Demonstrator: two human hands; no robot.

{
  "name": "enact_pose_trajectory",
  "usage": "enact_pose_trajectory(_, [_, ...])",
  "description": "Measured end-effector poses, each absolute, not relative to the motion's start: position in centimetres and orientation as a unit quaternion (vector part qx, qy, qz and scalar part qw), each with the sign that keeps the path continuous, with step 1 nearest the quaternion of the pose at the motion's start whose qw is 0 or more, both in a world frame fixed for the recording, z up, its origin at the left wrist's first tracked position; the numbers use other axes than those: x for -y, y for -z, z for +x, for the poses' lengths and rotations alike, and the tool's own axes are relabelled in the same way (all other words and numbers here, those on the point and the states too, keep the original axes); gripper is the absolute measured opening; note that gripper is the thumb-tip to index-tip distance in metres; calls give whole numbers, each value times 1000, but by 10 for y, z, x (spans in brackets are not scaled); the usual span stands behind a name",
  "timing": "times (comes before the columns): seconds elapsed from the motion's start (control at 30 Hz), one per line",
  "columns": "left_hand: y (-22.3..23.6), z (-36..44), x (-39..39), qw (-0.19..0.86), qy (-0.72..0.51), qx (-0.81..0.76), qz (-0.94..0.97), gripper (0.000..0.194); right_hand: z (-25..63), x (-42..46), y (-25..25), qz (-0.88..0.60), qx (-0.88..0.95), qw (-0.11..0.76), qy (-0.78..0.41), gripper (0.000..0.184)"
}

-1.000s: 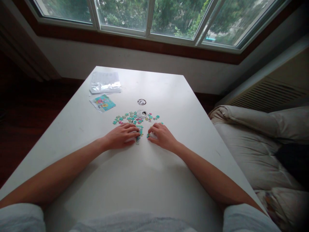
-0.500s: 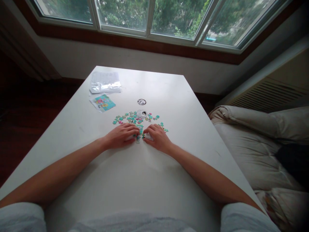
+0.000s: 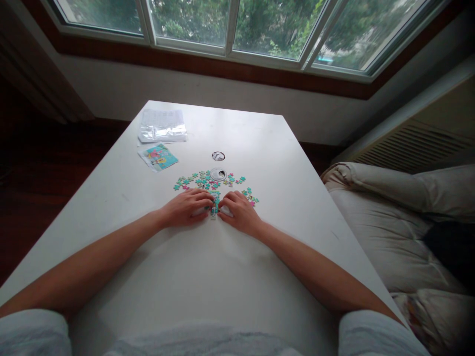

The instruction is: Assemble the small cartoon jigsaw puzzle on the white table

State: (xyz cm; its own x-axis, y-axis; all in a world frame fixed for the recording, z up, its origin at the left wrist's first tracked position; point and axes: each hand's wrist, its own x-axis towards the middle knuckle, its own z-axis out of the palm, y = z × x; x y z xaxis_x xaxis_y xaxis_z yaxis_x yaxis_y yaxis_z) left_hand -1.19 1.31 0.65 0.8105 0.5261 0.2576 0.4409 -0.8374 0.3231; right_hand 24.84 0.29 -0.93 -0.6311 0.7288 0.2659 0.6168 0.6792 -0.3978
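A narrow strip of joined jigsaw pieces (image 3: 214, 213) lies on the white table between my hands. My left hand (image 3: 187, 206) rests at its left side, fingers bent and thumb drawn in, gripping the strip's edge. From the right, my right hand (image 3: 241, 211) pinches a small jigsaw piece against the strip, its fingertips hiding most of that piece. Just beyond the hands are scattered loose jigsaw pieces (image 3: 192, 178), mostly green and teal with some pink. More loose pieces (image 3: 251, 194) lie beyond my right hand's knuckles.
A silvery round disc (image 3: 218, 174) sits among the loose pieces, with a round dark-rimmed opening (image 3: 218, 156) behind it. A colourful picture card (image 3: 159, 157) and a clear plastic packet (image 3: 163, 126) lie at the far left of the table (image 3: 208, 277). A beige sofa (image 3: 378, 222) stands at the right.
My right hand has shifted slightly left with the jigsaw piece, closing the small gap to the strip. My left hand has stayed in place.
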Motion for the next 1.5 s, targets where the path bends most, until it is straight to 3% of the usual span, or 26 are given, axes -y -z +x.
enact_pose_trajectory(0.7, [-12, -12, -9, 70, -131, -236, 960, 39, 255, -8, 4, -347, 899, 213, -162, 12])
enact_pose_trajectory(0.9, [-8, -13, -9, 94, -149, -239, 955, 42, 283, -30, -6, -472, 846, 227, -99, 16])
enact_pose_trajectory(1.17, [-7, -14, -9, 80, -129, -241, 959, 42, 306, -33, -26, -602, 796, 59, 4, 22])
enact_pose_trajectory(1.5, [-7, -15, -9, 82, -132, -240, 958, 43, 298, -29, -15, -565, 823, 55, 14, 15])
